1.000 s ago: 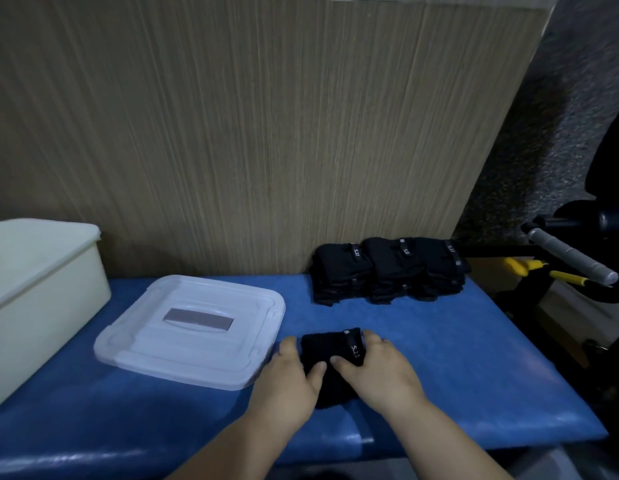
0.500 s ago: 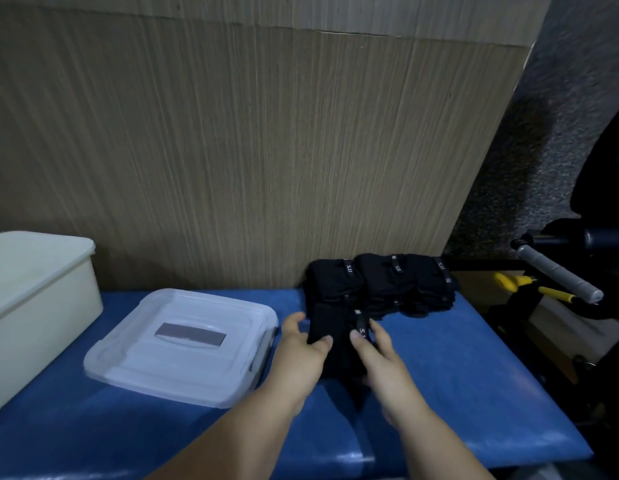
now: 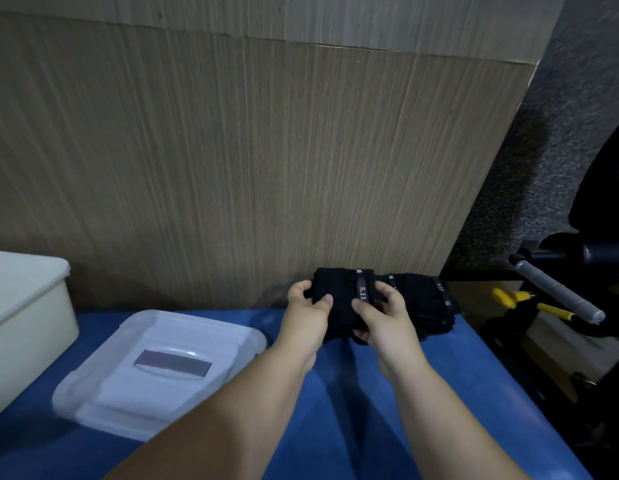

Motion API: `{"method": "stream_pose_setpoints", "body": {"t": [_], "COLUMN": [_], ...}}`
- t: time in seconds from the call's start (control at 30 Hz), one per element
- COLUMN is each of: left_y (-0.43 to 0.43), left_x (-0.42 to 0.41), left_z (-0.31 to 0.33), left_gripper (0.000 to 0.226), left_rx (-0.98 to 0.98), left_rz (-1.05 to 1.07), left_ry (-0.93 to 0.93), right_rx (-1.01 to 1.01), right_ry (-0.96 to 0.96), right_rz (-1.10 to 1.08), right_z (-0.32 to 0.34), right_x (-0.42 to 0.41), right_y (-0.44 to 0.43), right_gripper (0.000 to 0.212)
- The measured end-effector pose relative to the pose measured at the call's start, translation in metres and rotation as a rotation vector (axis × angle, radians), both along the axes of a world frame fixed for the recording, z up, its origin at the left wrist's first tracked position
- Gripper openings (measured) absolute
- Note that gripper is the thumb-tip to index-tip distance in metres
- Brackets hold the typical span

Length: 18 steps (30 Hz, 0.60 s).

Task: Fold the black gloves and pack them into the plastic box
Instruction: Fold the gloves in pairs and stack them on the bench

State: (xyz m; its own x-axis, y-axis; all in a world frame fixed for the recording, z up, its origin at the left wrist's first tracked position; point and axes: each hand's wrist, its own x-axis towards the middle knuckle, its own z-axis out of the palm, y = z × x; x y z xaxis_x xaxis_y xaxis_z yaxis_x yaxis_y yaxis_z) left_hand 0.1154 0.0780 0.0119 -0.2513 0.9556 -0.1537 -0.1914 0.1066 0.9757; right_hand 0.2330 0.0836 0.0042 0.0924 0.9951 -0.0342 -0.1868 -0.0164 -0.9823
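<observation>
Item: folded glove [image 3: 337, 299], black, with a strap marked "5.11" across its top; located at the back of the blue table [image 3: 370, 403], hard against the left end of a row of folded gloves [image 3: 431, 306] that lines the foot of the wooden panel [image 3: 231, 161]. Held by: left hand [image 3: 308, 315], thumb and fingers curled onto the bundle's left edge; right hand [image 3: 384, 318], fingers curled over the strap and thumb on the near face. Both hands have a firm hold; whether the bundle rests on the table or is slightly lifted cannot be told. Step, as judged: folding is largely done, and this bundle is either being set into the row or taken from it; packing has not visibly begun. Next move, as judged: keep the fold pinched shut so that it does not spring open, then carry the bundle leftward to the box [image 3: 27, 306], cream plastic, at the far left edge; its inside is out of sight. In the way: a clear lid [image 3: 162, 368] with a grey label lies flat between the gloves and the box, so the carry must pass over or behind it. Also present, right of the table and well apart from the work: a yellow-handled tool [image 3: 508, 297], a grey bar [image 3: 557, 294], and a dark chair [image 3: 602, 209].
</observation>
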Motion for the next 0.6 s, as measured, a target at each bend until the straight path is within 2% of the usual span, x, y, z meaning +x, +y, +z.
{"method": "stream_pose_setpoints", "body": {"t": [0.13,0.23,0.37,0.6], "left_y": [0.022,0.035,0.049,0.064], "left_x": [0.001,0.001,-0.001,-0.006], "left_z": [0.003,0.003,-0.001,-0.023], "left_gripper": [0.042,0.046,0.05,0.049], "left_rx": [0.021,0.05,0.061,0.097], "left_rz": [0.011,0.017,0.032,0.007], "left_ry": [0.012,0.103,0.258,0.691], "right_rx": [0.04,0.06,0.107,0.195], "right_ry": [-0.09,-0.205,-0.5,-1.132], "right_rz": [-0.041,-0.079,-0.145,-0.194], "right_z": [0.007,0.008,0.006,0.001], "right_x": [-0.001,-0.002,-0.004,-0.007], "right_y": [0.022,0.039,0.054,0.059], "right_gripper": [0.043,0.039,0.043,0.049]}}
